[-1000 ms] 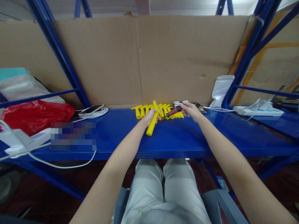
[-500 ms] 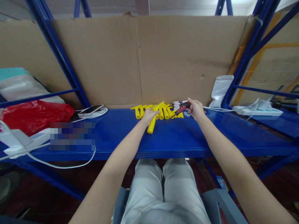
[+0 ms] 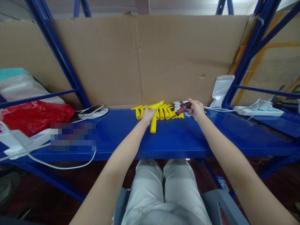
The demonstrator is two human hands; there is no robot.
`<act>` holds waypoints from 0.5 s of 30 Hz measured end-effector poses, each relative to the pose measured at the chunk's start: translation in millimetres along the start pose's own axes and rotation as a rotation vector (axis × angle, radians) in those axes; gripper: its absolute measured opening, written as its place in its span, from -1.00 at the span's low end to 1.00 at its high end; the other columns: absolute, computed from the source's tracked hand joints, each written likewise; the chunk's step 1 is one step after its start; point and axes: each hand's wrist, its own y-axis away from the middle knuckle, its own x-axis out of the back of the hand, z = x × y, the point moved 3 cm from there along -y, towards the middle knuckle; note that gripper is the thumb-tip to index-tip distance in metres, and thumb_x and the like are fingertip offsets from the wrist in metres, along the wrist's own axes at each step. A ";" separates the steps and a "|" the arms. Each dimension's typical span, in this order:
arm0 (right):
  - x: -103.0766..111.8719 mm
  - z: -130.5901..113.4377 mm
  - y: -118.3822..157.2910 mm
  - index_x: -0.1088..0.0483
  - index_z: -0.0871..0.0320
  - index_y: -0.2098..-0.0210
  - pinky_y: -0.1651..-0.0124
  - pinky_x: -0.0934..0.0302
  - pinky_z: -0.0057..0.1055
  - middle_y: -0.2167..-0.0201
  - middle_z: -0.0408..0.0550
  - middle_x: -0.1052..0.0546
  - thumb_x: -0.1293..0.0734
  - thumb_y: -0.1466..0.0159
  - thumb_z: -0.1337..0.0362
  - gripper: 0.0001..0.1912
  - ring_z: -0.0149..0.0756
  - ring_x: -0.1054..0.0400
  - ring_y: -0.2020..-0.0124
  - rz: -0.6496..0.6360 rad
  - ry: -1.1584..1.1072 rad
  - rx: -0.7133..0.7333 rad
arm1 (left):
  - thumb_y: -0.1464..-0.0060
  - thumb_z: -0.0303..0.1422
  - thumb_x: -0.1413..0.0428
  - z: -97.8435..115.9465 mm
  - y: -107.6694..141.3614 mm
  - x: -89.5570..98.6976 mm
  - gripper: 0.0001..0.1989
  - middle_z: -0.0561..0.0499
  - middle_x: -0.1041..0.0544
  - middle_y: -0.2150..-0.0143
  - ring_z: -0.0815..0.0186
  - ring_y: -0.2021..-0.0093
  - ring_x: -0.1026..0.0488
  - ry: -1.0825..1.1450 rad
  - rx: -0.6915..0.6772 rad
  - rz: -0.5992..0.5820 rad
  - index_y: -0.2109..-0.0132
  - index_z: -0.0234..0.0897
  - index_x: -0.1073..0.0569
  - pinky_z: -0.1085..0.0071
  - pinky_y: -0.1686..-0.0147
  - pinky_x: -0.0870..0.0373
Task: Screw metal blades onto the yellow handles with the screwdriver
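My left hand (image 3: 148, 115) is closed around a yellow T-shaped piece with a round handle (image 3: 153, 125); the handle points toward me. Its crossbar lies partly under my fingers and in front of the other pieces. Behind it, several like yellow T-shaped pieces (image 3: 167, 114) lie in a row on the blue shelf (image 3: 122, 134). In my right hand (image 3: 196, 108) is a screwdriver (image 3: 183, 108) with a red and black handle. The shaft slants down and left, its tip above the shelf near the row. Beside it sit white-and-dark strips (image 3: 178, 104) and small silvery screw-like bits (image 3: 187, 115).
A cardboard sheet (image 3: 164, 59) stands along the back, between blue metal posts (image 3: 58, 56). At left are a coiled white cable (image 3: 100, 112), a red bag (image 3: 39, 115) and a white power strip (image 3: 42, 137). Another power strip (image 3: 260, 111) and a white pouch (image 3: 222, 90) sit at right.
The yellow piece in my left hand has turned, so its handle now points more straight toward me. My left hand has shifted slightly left. My right hand and the screwdriver have barely moved.
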 end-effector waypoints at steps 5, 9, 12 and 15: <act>1.3 -0.2 -0.6 -0.03 0.05 0.54 0.73 0.12 -0.49 0.77 -0.36 -0.05 -0.46 -0.02 -0.09 -0.45 -0.53 0.02 0.77 0.034 -0.019 0.001 | 0.01 -0.63 -0.17 -0.1 0.9 0.6 -0.32 0.10 -0.49 0.42 0.43 0.53 -0.43 0.008 -0.018 -0.004 -0.27 -0.36 -0.23 0.54 0.50 -0.44; 4.9 1.1 -4.2 -0.03 0.04 0.53 0.73 0.10 -0.48 0.77 -0.36 -0.04 -0.44 -0.06 -0.09 -0.47 -0.50 0.01 0.77 0.096 -0.081 -0.012 | 0.07 -0.63 -0.14 0.6 -1.6 1.4 -0.83 0.07 -0.46 0.52 0.41 0.56 -0.41 -0.063 -0.027 -0.066 0.27 -0.38 -0.49 0.49 0.50 -0.42; 7.2 1.0 -6.1 -0.05 0.03 0.51 0.73 0.11 -0.47 0.77 -0.36 -0.04 -0.43 -0.09 -0.07 -0.49 -0.49 0.00 0.77 0.143 -0.145 -0.015 | 0.07 -0.62 -0.11 0.1 -3.9 2.6 -0.89 0.08 -0.42 0.56 0.43 0.61 -0.36 -0.084 -0.026 -0.059 0.41 -0.35 -0.43 0.51 0.55 -0.36; 9.6 2.7 -7.7 -0.08 0.04 0.50 0.75 0.14 -0.49 0.79 -0.39 -0.04 -0.42 -0.11 -0.07 -0.52 -0.50 0.03 0.79 0.222 -0.198 -0.014 | 0.07 -0.61 -0.09 -1.9 -6.2 2.4 -0.88 0.09 -0.41 0.58 0.44 0.64 -0.32 -0.111 -0.003 -0.058 0.37 -0.35 -0.44 0.52 0.58 -0.32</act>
